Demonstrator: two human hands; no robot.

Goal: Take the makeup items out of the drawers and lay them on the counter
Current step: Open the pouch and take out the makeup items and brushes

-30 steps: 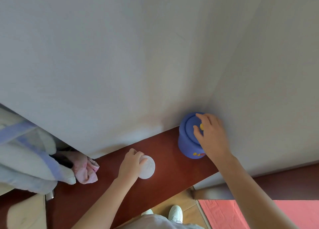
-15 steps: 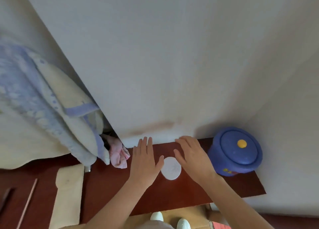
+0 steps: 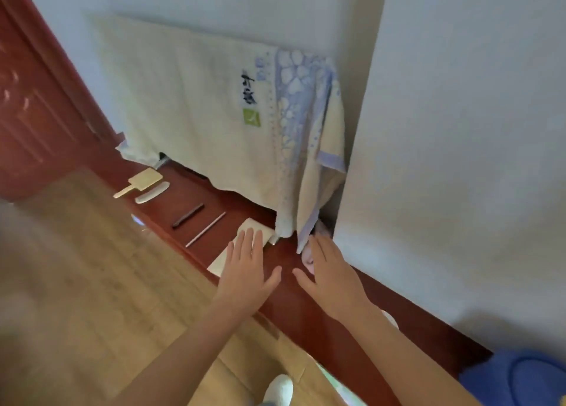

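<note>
Hanging against the white wall [image 3: 459, 130], a big cream towel [image 3: 199, 105] with a blue flowered border fills the upper middle of the view, its lower edge drooping to the red-brown counter [image 3: 306, 298]. That counter runs diagonally from upper left to lower right, with pale wood floor [image 3: 76, 283] beside it. A blue lidded pot [image 3: 526, 381] sits at the counter's lower right end, cut off by the frame.

Both hands hover flat over the middle of the counter, palms down, fingers spread, gripping nothing. The left hand [image 3: 248, 271] covers part of a cream rectangular pad [image 3: 245, 226]; the right hand [image 3: 330, 274] lies just beside it, its fingertips near a pink cloth [image 3: 307, 257] tucked under the towel's corner.

5 makeup items lie in a row along the counter: the pad, then a thin pale stick [image 3: 205, 229], a dark pencil [image 3: 188, 215], a white curved comb-like piece [image 3: 152, 192] and, farthest left, a small cream hand mirror [image 3: 139, 182]. A white shoe [image 3: 280, 388] shows at the bottom edge.
</note>
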